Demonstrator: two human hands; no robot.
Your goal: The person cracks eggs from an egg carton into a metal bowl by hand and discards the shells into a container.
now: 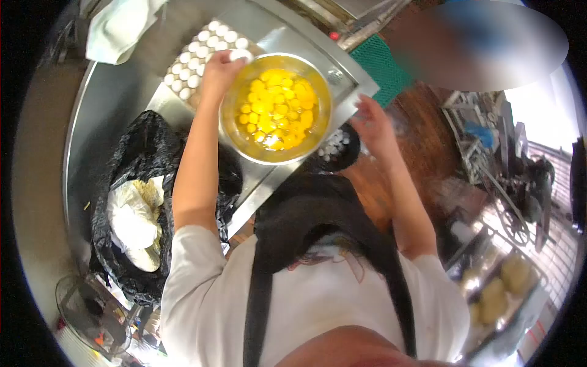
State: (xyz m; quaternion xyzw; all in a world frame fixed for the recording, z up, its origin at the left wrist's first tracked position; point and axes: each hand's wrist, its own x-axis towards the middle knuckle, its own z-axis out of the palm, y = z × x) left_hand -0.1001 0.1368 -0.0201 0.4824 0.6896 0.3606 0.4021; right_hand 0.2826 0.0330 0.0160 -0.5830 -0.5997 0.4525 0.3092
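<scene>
A large metal bowl (227, 116) full of cracked eggs, many yellow yolks (275, 107), stands on the steel table. At its upper left rim, my left hand (221, 74) is closed on a white egg (241, 55). Beside that hand lies a tray of white eggs (194, 63) in rows. My right hand (374, 125) is held out to the right of the bowl, blurred, its fingers apart and nothing seen in them. Below it and to the left is a dark container (350, 156) with white eggshells (333, 145).
A black plastic bag (131, 159) with a whitish bag (131, 214) inside lies on the steel table (110, 110) at left. A whitish cloth (119, 30) is at upper left, a green mat (382, 67) at upper right. Metal racks (471, 134) stand at right.
</scene>
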